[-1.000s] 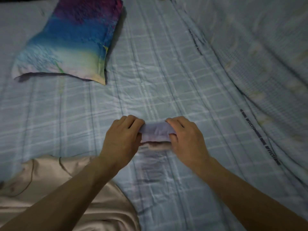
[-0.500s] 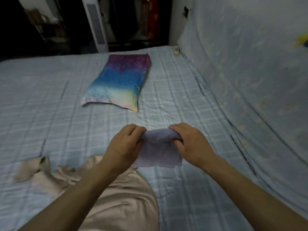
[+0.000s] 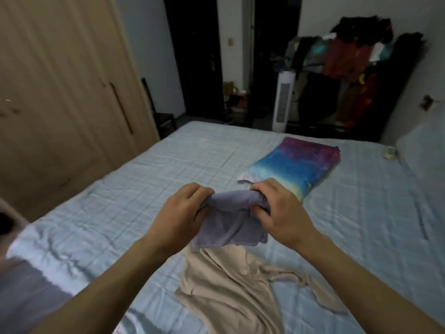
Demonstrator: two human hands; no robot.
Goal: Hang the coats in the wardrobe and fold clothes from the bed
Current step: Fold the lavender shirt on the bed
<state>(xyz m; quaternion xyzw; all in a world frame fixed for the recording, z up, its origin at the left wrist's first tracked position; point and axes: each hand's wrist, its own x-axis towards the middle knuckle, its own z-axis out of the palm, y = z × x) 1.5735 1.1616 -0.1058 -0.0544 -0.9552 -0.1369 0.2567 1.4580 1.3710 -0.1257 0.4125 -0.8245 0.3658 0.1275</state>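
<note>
Holding a small purple cloth point(image 3: 230, 221) up above the bed point(image 3: 134, 189), left hand point(image 3: 179, 216) at 9 o'clock and right hand point(image 3: 280, 213) at 3 o'clock, fingers clamped on its top edge, long axis between hands, beige shirt point(image 3: 226, 285) at 6 o'clock below.

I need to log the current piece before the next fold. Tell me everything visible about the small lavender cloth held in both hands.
The lavender cloth is a small, soft, knit-looking piece in plain pale purple, already bunched or partly folded. It is held up above the bed, its top edge gathered between the left hand and the right hand, the rest hanging loosely down. Its lower edge hangs in front of the beige garment lying on the sheet; whether they touch is unclear.
</note>
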